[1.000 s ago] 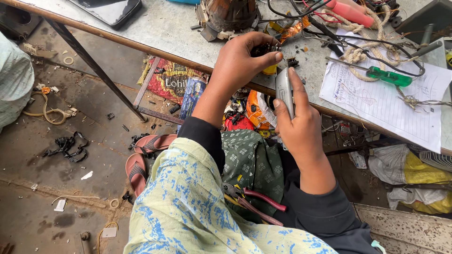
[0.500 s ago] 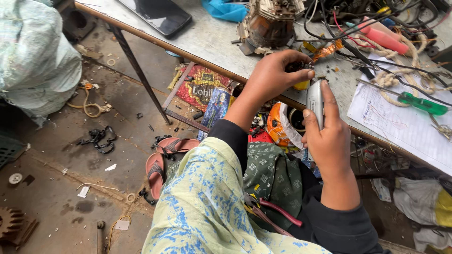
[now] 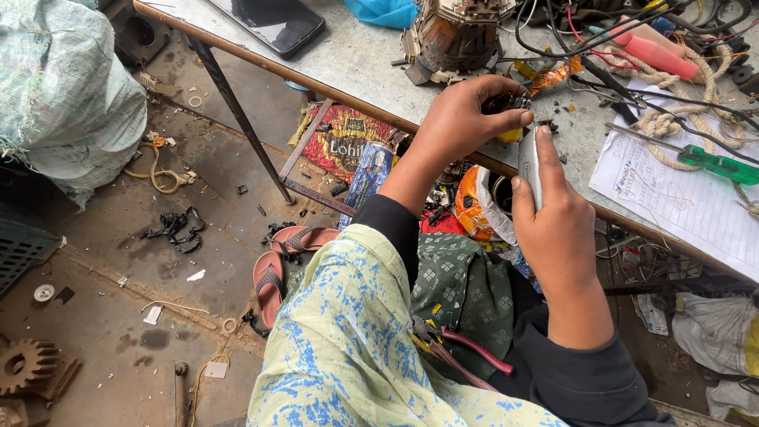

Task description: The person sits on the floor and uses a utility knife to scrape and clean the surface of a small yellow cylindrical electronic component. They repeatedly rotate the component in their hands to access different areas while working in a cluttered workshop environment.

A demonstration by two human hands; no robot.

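Note:
My left hand (image 3: 462, 119) pinches a small dark part with a yellow piece (image 3: 511, 119) at the edge of the grey worktable (image 3: 356, 67). My right hand (image 3: 553, 217) grips a slim grey tool (image 3: 528, 162) upright, its tip just under that part. A worn motor core (image 3: 455, 35) stands on the table just beyond my left hand. Red-handled pliers (image 3: 462, 348) lie in my lap.
A phone (image 3: 273, 22) lies at the table's far left. A green-handled screwdriver (image 3: 715, 164) rests on a lined paper sheet (image 3: 688, 205), with rope (image 3: 660, 119), cables and a red tool (image 3: 660, 51) behind. Sandals (image 3: 281, 265), a sack (image 3: 63, 95), a gear (image 3: 24, 365) and scraps lie on the floor.
The view has shifted so the hands sit further right and lower in frame. Both hands keep the same grip on the part and the grey tool.

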